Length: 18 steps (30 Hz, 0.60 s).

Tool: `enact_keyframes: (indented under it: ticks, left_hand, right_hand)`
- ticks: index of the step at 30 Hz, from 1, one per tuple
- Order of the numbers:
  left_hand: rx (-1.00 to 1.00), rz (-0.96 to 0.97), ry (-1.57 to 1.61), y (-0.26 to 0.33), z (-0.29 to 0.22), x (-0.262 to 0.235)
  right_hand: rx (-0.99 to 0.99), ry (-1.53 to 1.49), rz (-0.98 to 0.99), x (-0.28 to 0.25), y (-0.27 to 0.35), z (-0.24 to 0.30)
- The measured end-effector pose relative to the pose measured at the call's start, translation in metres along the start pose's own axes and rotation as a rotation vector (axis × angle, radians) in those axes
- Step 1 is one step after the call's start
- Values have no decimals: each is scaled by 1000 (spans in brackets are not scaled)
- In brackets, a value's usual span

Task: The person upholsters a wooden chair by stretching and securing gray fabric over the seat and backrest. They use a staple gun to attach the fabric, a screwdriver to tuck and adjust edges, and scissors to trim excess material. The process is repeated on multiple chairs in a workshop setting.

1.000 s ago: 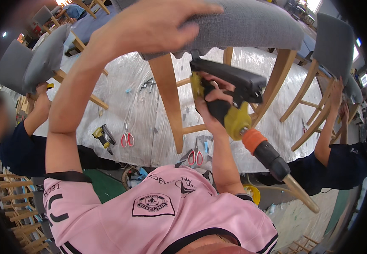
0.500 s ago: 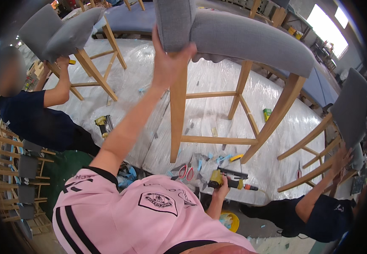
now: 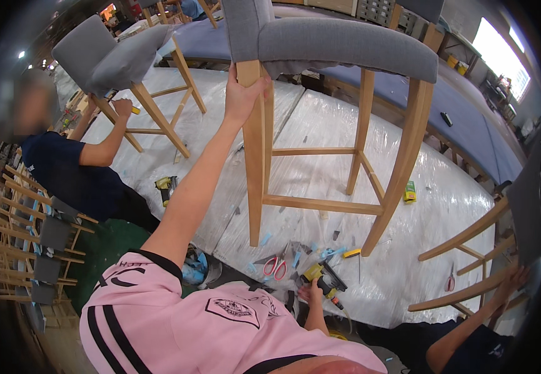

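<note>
Both hands closed: left hand [image 3: 240, 93] around the chair leg [image 3: 255, 156], right hand [image 3: 313, 293] on the yellow staple gun [image 3: 321, 277].

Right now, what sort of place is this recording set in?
Most likely a furniture workshop or small factory. Several grey-upholstered wooden chairs stand on a long plastic-wrapped workbench; the left hand grips one chair's leg, the right hand rests by a yellow power tool, and wooden frames are stacked alongside.
</note>
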<state>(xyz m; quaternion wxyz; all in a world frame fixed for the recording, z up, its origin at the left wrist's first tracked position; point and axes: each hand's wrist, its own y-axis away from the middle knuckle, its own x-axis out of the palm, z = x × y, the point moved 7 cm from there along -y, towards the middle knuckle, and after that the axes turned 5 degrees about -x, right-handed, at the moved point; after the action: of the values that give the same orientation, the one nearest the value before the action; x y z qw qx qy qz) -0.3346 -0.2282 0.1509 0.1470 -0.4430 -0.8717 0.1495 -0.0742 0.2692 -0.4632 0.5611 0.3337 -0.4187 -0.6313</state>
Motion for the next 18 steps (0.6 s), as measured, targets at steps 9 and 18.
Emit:
enact_keyframes:
  ticks: [9,18]
  left_hand:
    - [45,-16,25,12,-1,0]
    - [-13,-94,-97,107,-12,1]
  right_hand:
    - [-881,497,-189,-85,-1,239]
    - [-1532,-40,25,-4,299,526]
